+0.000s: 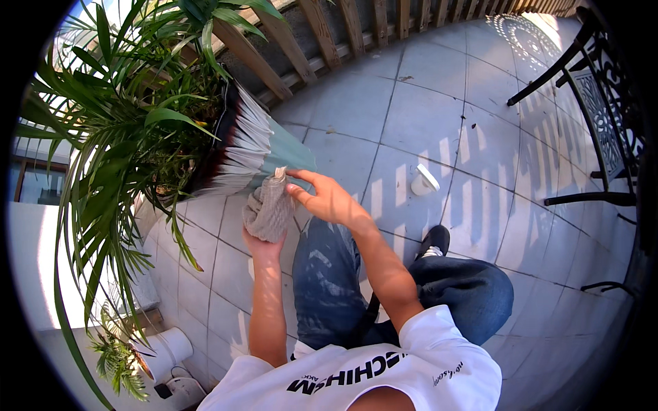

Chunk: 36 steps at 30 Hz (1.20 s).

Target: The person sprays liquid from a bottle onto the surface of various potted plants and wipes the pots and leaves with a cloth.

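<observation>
My left hand [261,241] grips a crumpled grey cloth [269,207] from below and holds it up against the side of a large ribbed planter [251,147] that fades from white to pale green. My right hand [325,198] reaches in from the right, fingers spread, its fingertips touching the top of the cloth. The planter holds a leafy green palm-like plant [130,116]. I am crouched on the tiles, my knees in blue jeans below the hands.
Grey tiled floor [425,109] with striped shadows. A wooden slat fence [329,34] runs along the back. A small white container [424,181] lies on the tiles to the right. Black metal chair [603,116] at far right. White objects [168,349] and a small plant at lower left.
</observation>
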Each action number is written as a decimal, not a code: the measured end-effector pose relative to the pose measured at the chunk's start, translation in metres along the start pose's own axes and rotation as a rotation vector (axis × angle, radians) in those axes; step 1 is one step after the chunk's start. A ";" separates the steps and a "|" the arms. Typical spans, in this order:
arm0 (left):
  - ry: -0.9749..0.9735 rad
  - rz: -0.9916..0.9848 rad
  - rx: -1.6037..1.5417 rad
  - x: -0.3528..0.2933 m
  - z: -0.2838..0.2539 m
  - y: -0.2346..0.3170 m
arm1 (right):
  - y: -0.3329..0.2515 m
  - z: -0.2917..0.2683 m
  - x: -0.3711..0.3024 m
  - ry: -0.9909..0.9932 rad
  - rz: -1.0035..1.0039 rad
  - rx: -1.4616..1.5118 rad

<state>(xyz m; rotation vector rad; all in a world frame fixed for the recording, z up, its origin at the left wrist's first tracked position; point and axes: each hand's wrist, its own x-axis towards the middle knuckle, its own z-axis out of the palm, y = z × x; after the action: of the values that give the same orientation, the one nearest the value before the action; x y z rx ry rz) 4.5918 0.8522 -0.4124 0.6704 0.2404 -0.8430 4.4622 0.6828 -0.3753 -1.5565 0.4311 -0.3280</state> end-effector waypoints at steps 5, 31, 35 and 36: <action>0.066 -0.054 0.094 -0.005 -0.015 -0.006 | 0.077 -0.092 -0.028 0.721 0.298 -0.669; 0.004 -0.315 1.411 -0.201 0.135 -0.037 | 0.134 -0.077 -0.157 1.122 0.651 -0.275; -0.164 -0.207 1.607 -0.272 0.154 0.009 | 0.041 -0.010 -0.234 1.020 0.701 -0.373; -0.199 -0.106 1.670 -0.283 0.155 0.028 | 0.011 0.009 -0.246 0.978 0.708 -0.355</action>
<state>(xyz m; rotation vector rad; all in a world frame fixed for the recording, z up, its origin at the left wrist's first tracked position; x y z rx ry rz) 4.4190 0.9395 -0.1526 2.1028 -0.7358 -1.1002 4.2479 0.8050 -0.3725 -1.3762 1.8250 -0.4525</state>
